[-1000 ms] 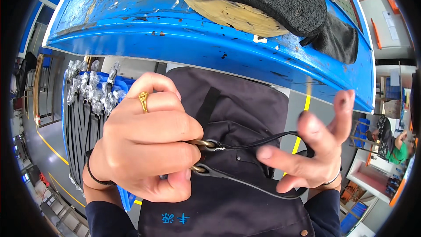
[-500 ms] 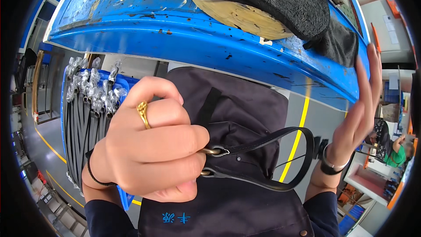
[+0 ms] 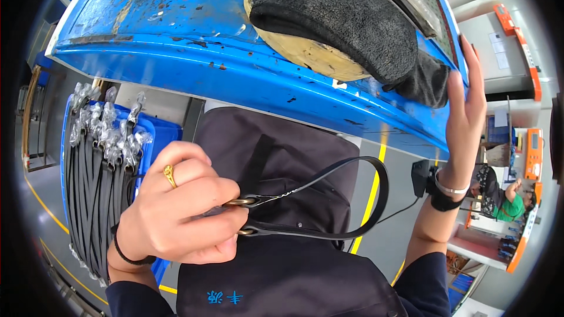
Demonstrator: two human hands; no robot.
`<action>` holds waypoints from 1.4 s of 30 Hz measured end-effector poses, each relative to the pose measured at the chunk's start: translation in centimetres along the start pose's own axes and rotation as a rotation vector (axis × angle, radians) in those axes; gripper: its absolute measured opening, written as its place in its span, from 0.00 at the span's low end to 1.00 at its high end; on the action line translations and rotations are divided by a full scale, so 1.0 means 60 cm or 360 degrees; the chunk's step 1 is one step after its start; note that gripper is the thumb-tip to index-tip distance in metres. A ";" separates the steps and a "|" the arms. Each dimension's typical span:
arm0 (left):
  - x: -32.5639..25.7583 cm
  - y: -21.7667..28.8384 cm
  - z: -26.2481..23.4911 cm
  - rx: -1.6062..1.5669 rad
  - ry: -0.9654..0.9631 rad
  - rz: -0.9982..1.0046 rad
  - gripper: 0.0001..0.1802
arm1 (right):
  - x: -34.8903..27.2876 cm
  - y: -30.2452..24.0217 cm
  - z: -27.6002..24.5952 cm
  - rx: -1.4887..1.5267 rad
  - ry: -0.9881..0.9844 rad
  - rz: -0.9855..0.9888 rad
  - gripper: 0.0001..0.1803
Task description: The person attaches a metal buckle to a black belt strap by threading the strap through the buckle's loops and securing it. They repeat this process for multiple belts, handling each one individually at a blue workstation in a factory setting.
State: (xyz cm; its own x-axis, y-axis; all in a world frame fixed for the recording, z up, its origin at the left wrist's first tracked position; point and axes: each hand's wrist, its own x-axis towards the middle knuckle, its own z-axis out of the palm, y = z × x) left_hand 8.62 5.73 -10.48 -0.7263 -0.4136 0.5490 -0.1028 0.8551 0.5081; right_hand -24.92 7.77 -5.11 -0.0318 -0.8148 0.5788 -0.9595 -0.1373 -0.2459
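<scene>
My left hand (image 3: 191,208), with a gold ring on one finger, is closed in a fist on a black strap (image 3: 367,223). Two brass-coloured metal fittings (image 3: 242,202) show beside the fingers, and from them the strap loops out to the right above my lap. Pale stitching shows on part of its upper side. What lies inside the fist is hidden. My right hand (image 3: 467,111) is raised at the right end of the blue bench (image 3: 176,61), fingers stretched out along its edge, holding nothing. A dark apron (image 3: 282,276) covers my lap.
A dark grey fleecy cloth (image 3: 346,23) lies over a yellowish rounded block (image 3: 311,56) on the bench. To the left, many black straps (image 3: 97,182) with plastic-wrapped ends hang over a blue bin (image 3: 161,135). Another person (image 3: 505,199) is at far right.
My left hand has moved down and left in the picture with the strap, whose loop looks more widely spread. The surroundings have also shifted left. My right hand stays at the bench's end.
</scene>
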 end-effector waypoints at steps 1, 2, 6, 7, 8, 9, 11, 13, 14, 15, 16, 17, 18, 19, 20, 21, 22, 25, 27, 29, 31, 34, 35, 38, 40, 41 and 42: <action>-0.008 0.000 0.005 -0.0015 0.0016 -0.0020 0.08 | 0.015 0.012 0.007 -0.0083 -0.0065 -0.0080 0.26; -0.013 -0.001 0.008 -0.0030 0.0032 -0.0041 0.08 | 0.028 0.012 0.014 0.0037 -0.0122 0.0000 0.27; -0.022 -0.007 0.010 -0.0098 0.0044 -0.0042 0.08 | 0.054 0.013 0.035 0.0454 -0.0368 0.0320 0.30; -0.022 -0.009 0.009 -0.0113 0.0025 -0.0033 0.08 | 0.060 0.017 0.035 0.0517 -0.0419 0.0403 0.30; -0.023 -0.011 0.009 -0.0116 0.0039 -0.0026 0.08 | 0.060 0.027 0.040 0.0565 -0.0309 0.0273 0.30; -0.023 -0.012 0.010 -0.0115 0.0050 -0.0014 0.07 | 0.063 0.022 0.036 0.0583 -0.0344 0.0279 0.29; -0.025 -0.012 0.011 -0.0114 0.0066 0.0010 0.07 | 0.060 0.009 0.037 0.0657 -0.0369 0.0337 0.27; -0.021 -0.006 0.010 -0.0130 0.0076 0.0016 0.08 | 0.054 -0.007 0.028 0.0792 -0.0270 0.0421 0.25; -0.019 -0.003 0.011 -0.0139 0.0080 0.0019 0.08 | 0.047 -0.007 0.022 0.0834 -0.0165 0.0448 0.23; -0.015 0.000 0.012 -0.0137 0.0088 0.0032 0.08 | 0.039 -0.006 0.016 0.1116 -0.0055 0.0431 0.21; -0.010 0.003 0.013 -0.0135 0.0097 0.0044 0.08 | 0.030 -0.004 0.009 0.1398 0.0057 0.0409 0.19; -0.006 0.007 0.015 -0.0133 0.0105 0.0056 0.08 | 0.019 0.017 -0.006 0.1791 0.0146 0.0432 0.17; -0.001 0.009 0.016 -0.0133 0.0089 0.0067 0.08 | 0.004 0.024 -0.028 0.1946 0.0280 0.0459 0.20; 0.006 0.010 0.019 -0.0144 0.0074 0.0083 0.09 | -0.009 0.021 -0.051 0.2245 0.0077 0.0361 0.21; 0.014 0.012 0.021 -0.0155 0.0059 0.0099 0.09 | -0.023 0.016 -0.074 0.2534 -0.0137 0.0255 0.22; 0.020 0.017 0.025 -0.0150 0.0058 0.0088 0.09 | -0.045 0.017 -0.089 0.2771 -0.0088 0.0356 0.24; 0.026 0.021 0.028 -0.0151 0.0060 0.0077 0.09 | -0.069 0.018 -0.101 0.3002 -0.0040 0.0463 0.27; 0.050 0.034 0.044 -0.0149 0.0063 0.0081 0.10 | -0.137 -0.018 -0.114 0.2664 0.0469 0.0617 0.32; 0.066 0.045 0.056 -0.0148 0.0073 0.0064 0.10 | -0.168 -0.067 -0.101 0.2204 0.0814 0.0871 0.37; 0.077 0.056 0.064 -0.0083 0.0084 0.0048 0.11 | -0.202 -0.072 -0.083 0.1990 0.0762 0.0840 0.44; 0.090 0.065 0.068 -0.0038 0.0088 0.0052 0.12 | -0.212 -0.095 -0.082 0.1784 0.0882 0.0998 0.47; 0.105 0.075 0.073 -0.0016 0.0073 0.0056 0.12 | -0.223 -0.105 -0.086 0.1677 0.0849 0.1123 0.50; 0.108 0.077 0.075 -0.0008 0.0067 0.0063 0.12 | -0.225 -0.103 -0.084 0.1653 0.0859 0.1118 0.50; 0.114 0.082 0.078 0.0022 0.0048 0.0072 0.12 | -0.226 -0.101 -0.089 0.1658 0.0811 0.1216 0.50; 0.117 0.085 0.080 0.0034 0.0031 0.0070 0.12 | -0.228 -0.097 -0.089 0.1667 0.0797 0.1247 0.51; 0.118 0.086 0.080 0.0042 0.0018 0.0070 0.12 | -0.228 -0.095 -0.087 0.1658 0.0806 0.1229 0.51; 0.118 0.086 0.081 0.0049 0.0005 0.0071 0.12 | -0.227 -0.094 -0.084 0.1647 0.0816 0.1212 0.52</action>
State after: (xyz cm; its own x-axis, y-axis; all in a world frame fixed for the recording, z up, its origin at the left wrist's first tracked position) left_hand -0.34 8.72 -7.21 -0.7287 -0.3758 0.5725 -0.0914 0.8819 0.4625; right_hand -20.50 22.46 -7.71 -0.7639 -0.6116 0.2058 -0.0241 -0.2916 -0.9562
